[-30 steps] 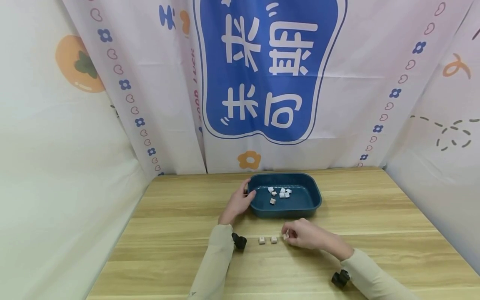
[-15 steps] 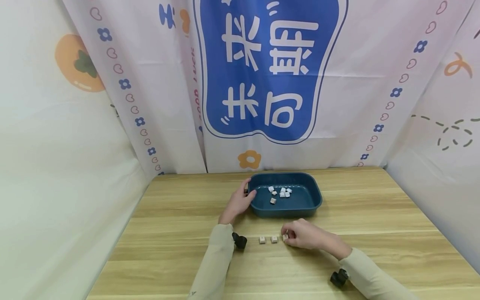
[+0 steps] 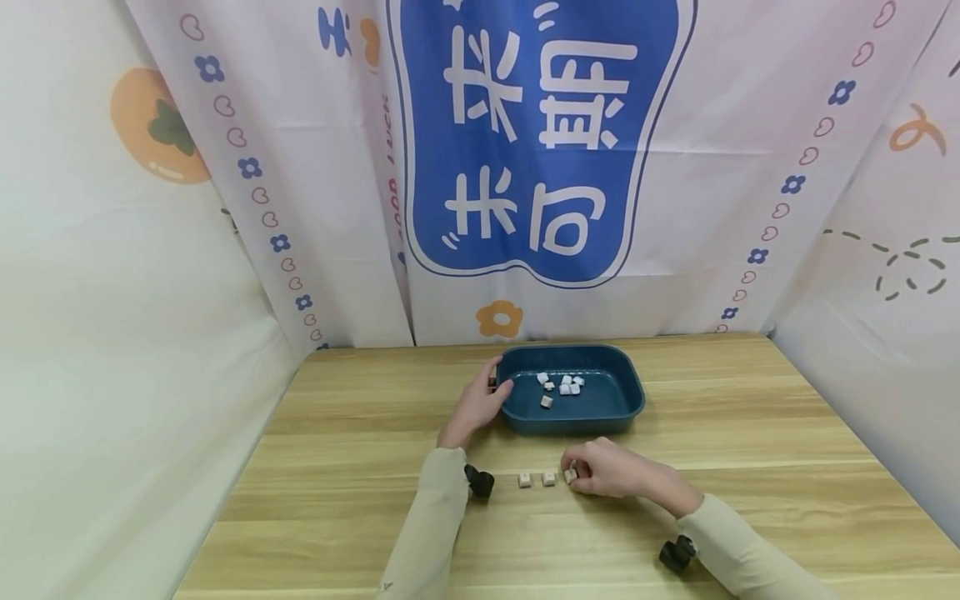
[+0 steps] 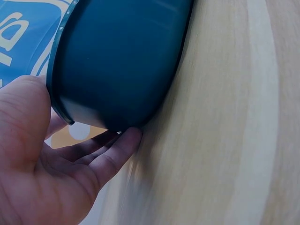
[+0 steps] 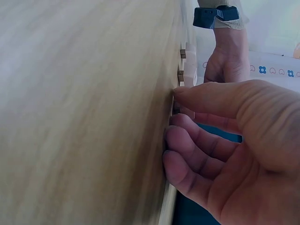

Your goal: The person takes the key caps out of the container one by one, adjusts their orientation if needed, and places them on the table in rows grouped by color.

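Observation:
In the head view, my left hand (image 3: 477, 406) holds the left end of a dark teal rectangular bin (image 3: 573, 426), thumb over its rim. The left wrist view has the fingers against the outside of the bin wall (image 4: 117, 61), fingertips low near the tabletop. My right hand (image 3: 611, 468) pinches a small pale keycap (image 3: 571, 476) between thumb and fingers, down at the table. Left of it, two similar keycaps, one further left (image 3: 524, 480) and one nearer (image 3: 548, 479), stand in a row. In the right wrist view, curled fingers (image 5: 180, 140) partly hide the pinched keycap.
Several loose keycaps (image 3: 566, 389) lie scattered inside the bin, in front of the right hand. The wooden table (image 3: 337, 467) ends at a printed cloth backdrop (image 3: 360, 275), and cloth also hangs at both sides. Black cameras sit on both wrists.
The right hand has shifted very slightly left and the pinched keycap sits a little lower, more in line with the row. The left hand and bin have stayed in place.

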Available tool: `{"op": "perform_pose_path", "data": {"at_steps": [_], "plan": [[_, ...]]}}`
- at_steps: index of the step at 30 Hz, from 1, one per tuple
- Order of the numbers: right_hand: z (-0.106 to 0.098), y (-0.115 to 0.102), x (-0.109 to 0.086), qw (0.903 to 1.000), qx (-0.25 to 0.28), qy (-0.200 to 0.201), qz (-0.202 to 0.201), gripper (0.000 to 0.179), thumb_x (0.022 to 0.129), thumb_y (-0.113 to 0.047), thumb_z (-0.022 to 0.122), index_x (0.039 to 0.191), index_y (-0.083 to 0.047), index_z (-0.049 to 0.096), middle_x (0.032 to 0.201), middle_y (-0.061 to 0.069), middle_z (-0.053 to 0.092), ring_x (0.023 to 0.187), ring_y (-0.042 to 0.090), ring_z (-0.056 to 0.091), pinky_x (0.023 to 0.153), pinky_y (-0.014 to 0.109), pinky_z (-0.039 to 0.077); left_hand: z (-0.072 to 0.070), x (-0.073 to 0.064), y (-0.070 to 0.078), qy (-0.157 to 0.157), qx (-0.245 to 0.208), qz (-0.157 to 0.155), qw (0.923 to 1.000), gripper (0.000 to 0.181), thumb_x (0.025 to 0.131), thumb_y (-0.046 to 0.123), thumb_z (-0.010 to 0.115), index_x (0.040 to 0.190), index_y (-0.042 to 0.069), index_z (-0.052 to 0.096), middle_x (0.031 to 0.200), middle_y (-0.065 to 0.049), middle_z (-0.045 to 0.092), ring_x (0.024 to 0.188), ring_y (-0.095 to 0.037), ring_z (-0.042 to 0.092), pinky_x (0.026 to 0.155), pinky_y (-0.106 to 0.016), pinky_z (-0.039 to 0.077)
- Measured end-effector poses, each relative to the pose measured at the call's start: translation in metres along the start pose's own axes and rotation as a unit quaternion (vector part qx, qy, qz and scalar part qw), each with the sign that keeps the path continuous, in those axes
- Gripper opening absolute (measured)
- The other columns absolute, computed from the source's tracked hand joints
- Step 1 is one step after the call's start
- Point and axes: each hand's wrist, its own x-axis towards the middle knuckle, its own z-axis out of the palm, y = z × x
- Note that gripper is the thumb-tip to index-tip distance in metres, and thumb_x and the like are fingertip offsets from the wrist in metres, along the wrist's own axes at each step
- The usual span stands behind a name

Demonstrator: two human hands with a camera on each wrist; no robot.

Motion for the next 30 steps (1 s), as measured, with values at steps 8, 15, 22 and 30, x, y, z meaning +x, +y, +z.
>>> {"op": "perform_pose_path", "data": {"at_steps": [8, 15, 22, 30], "plan": [[-0.008, -0.003, -0.001, 0.9999, -0.001, 0.012, -0.007, 0.017, 0.088, -0.019, 0.071, 0.104, -0.013, 0.069, 0.069, -0.013, 0.058, 0.06, -0.004, 0.049, 0.056, 0.017, 0.043, -0.001, 0.003, -0.003, 0.006, -0.007, -0.013, 0.9999, 0.057, 0.101, 0.034, 0.052, 0.154, 0.027, 0.03, 0.147, -0.02, 0.048, 0.132, -0.036, 0.051, 0.104, -0.054, 0.045], [-0.015, -0.003, -0.001, 0.9994, -0.012, 0.033, -0.004, 0.02, 0.089, -0.017, 0.07, 0.107, -0.01, 0.067, 0.074, -0.014, 0.06, 0.065, -0.003, 0.051, 0.062, 0.019, 0.046, -0.001, 0.004, -0.003, 0.006, -0.009, -0.018, 0.9998, 0.057, 0.101, 0.035, 0.052, 0.154, 0.029, 0.03, 0.147, -0.019, 0.048, 0.132, -0.036, 0.05, 0.104, -0.054, 0.045], [-0.021, -0.006, 0.001, 0.9989, -0.013, 0.045, 0.003, 0.021, 0.09, -0.015, 0.069, 0.11, -0.009, 0.068, 0.074, -0.014, 0.059, 0.065, -0.002, 0.05, 0.062, 0.019, 0.046, 0.0, 0.004, -0.003, 0.007, -0.008, -0.01, 0.9999, 0.058, 0.101, 0.033, 0.053, 0.154, 0.026, 0.03, 0.146, -0.02, 0.049, 0.132, -0.035, 0.051, 0.104, -0.054, 0.045], [-0.024, -0.01, 0.007, 0.9977, -0.006, 0.067, -0.007, 0.022, 0.091, -0.015, 0.069, 0.112, -0.009, 0.068, 0.077, -0.012, 0.06, 0.065, -0.001, 0.051, 0.062, 0.019, 0.046, 0.0, 0.002, -0.004, 0.003, 0.002, 0.003, 1.0, 0.058, 0.101, 0.034, 0.052, 0.154, 0.026, 0.03, 0.147, -0.019, 0.048, 0.131, -0.035, 0.051, 0.103, -0.052, 0.046]]}}
